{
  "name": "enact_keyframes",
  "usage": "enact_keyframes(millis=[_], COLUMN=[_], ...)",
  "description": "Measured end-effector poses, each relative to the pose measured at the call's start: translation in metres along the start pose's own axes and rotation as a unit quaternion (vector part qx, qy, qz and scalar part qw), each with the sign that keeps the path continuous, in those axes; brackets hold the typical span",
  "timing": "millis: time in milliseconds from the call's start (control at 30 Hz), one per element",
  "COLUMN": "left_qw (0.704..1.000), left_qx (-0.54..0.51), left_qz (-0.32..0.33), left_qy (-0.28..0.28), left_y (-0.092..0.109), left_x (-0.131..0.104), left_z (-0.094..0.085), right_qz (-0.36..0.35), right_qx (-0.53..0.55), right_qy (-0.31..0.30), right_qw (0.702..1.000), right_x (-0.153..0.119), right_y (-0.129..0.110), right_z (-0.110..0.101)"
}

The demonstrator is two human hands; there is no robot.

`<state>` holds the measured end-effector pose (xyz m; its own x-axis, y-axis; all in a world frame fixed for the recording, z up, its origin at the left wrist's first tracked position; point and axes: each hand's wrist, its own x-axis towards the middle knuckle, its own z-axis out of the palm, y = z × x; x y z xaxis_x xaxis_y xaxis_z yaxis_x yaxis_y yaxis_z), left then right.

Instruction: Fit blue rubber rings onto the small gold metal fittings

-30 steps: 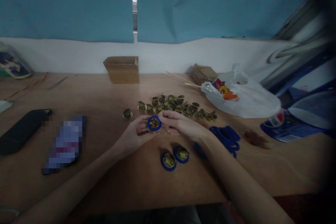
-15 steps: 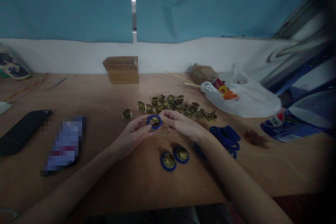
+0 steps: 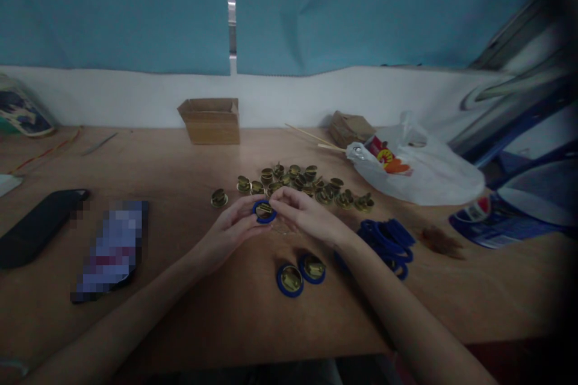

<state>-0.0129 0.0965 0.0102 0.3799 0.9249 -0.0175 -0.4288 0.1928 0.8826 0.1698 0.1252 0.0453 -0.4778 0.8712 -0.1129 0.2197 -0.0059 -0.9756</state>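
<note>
Your left hand (image 3: 230, 230) and right hand (image 3: 303, 215) meet above the desk (image 3: 180, 180), fingers pinched on a blue ring (image 3: 264, 212) holding a brass piece. Two finished rings (image 3: 300, 274) lie nearer you, loose brass pieces (image 3: 307, 181) behind. An open cardboard box (image 3: 211, 120) stands farther back; its contents are hidden.

Small assembly workbench (image 3: 189, 289): brass parts (image 3: 298, 183) heaped (blue rings (image 3: 388, 239) beside).

Matt wooden table (image 3: 180, 289), shiny brass-coloured metal pieces (image 3: 307, 183), blue rings (image 3: 391, 239) (rubbery-looking), glossy plastic bag (image 3: 428, 174)
</note>
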Motion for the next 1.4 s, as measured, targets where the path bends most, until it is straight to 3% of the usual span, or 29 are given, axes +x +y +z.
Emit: enact_keyframes(millis=[300, 600, 733, 933, 1267, 1400], left_qw=[0.999, 0.997, 0.997, 0.995, 0.962, 0.957], left_qx=[0.031, 0.072, 0.068, 0.079, 0.254, 0.27], left_qz=[0.013, 0.034, 0.045, 0.034, 0.053, 0.065], left_qy=[0.001, 0.005, 0.018, 0.053, 0.08, 0.084], left_y=[-0.001, 0.002, 0.001, 0.004, 0.012, 0.014], left_x=[0.0, 0.0, 0.002, 0.006, 0.007, 0.007], left_z=[-0.004, -0.003, -0.007, -0.008, -0.006, -0.006], right_qz=[-0.027, -0.039, -0.098, -0.099, -0.093, -0.102], right_qx=[-0.025, -0.088, -0.179, -0.22, -0.294, -0.297], right_qy=[0.029, 0.004, 0.042, 0.069, 0.062, 0.049], right_qw=[0.999, 0.995, 0.978, 0.968, 0.949, 0.948], right_x=[-0.001, 0.002, 0.003, -0.001, -0.009, -0.008], right_y=[0.0, 0.006, 0.008, 0.001, -0.008, -0.006], right_z=[0.002, 0.007, 0.008, 0.009, 0.008, 0.007])
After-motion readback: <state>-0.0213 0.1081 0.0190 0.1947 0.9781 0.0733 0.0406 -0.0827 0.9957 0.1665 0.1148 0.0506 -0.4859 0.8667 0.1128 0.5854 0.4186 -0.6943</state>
